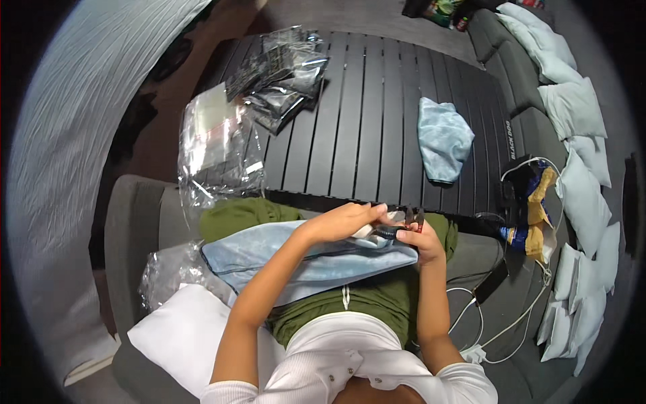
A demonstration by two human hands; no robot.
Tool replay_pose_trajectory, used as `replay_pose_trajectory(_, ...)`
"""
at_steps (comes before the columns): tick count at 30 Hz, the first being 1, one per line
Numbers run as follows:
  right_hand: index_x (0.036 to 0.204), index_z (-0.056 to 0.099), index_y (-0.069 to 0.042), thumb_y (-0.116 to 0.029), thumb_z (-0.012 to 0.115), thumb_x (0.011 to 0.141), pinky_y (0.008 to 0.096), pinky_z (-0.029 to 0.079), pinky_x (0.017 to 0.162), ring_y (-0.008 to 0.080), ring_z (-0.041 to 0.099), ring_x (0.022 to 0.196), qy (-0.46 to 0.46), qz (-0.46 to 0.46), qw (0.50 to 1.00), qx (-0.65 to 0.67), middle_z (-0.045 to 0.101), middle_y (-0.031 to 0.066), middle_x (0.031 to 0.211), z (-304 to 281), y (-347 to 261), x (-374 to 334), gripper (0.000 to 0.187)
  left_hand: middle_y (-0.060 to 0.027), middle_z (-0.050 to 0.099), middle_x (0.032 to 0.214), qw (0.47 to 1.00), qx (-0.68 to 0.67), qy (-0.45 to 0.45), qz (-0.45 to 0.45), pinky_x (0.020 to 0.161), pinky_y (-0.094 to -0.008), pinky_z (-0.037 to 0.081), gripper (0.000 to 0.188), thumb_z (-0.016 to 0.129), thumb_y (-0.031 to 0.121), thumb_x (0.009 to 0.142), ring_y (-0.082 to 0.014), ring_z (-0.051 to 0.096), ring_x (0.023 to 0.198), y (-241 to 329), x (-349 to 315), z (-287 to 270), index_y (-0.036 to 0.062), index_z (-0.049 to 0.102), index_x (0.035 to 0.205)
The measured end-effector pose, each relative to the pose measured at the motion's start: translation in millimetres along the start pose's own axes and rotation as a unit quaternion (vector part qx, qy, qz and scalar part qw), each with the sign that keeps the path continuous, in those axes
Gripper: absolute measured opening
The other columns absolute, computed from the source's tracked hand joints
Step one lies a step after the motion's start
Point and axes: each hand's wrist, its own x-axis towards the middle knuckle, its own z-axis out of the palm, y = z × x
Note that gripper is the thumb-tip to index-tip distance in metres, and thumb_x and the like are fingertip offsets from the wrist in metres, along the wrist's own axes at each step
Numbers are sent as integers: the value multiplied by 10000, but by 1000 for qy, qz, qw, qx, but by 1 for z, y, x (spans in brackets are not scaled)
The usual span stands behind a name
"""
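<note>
A light-blue mottled cloth piece (296, 259) with dark seam edges lies across my lap, its right end gathered up between my hands. My left hand (353, 221) is closed on that gathered end, where a dark edge shows. In my right hand (425, 241) are small thread snips (412, 217), dark-bladed with a bit of red, pointing away from me. The right fingers also press against the cloth. Just what the fingertips pinch is partly hidden. On the black slatted table (363, 121) ahead lies another light-blue mottled cloth piece (445, 141), bunched up.
Clear and dark plastic bags (282, 81) lie at the table's far left, with a clear bag (219, 145) over its near-left corner. A white cushion (188, 337) is at my left. White cables (531, 320) and a blue-yellow packet (538, 222) are at right; pale cushions (579, 108) line a sofa.
</note>
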Motion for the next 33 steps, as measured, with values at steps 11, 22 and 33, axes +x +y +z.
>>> replay_pose_trajectory(11,679,534,-51,-179,622,771,188,310,470,29,398,514,68,-33,997,-31,482,-40,618,-7,-7,-11,181,112,325,543,994,-103,32,-16,428,-206,192,304,524,231,862,-4,253,490,15,-10,17,76,479,604)
replay_pose_trajectory(22,706,520,-61,-180,594,804,174,292,536,23,367,584,-17,-32,999,-33,433,-68,634,-13,-6,-17,171,68,447,566,943,-310,103,-66,417,-188,239,198,565,229,799,-22,338,465,22,-41,31,58,578,698)
replay_pose_trajectory(33,977,492,-8,-84,573,809,151,324,593,14,388,663,226,-247,919,-205,470,-29,772,17,-9,-31,201,92,382,560,964,-217,152,-19,458,-193,218,316,515,271,859,-11,292,521,54,-51,56,57,543,628)
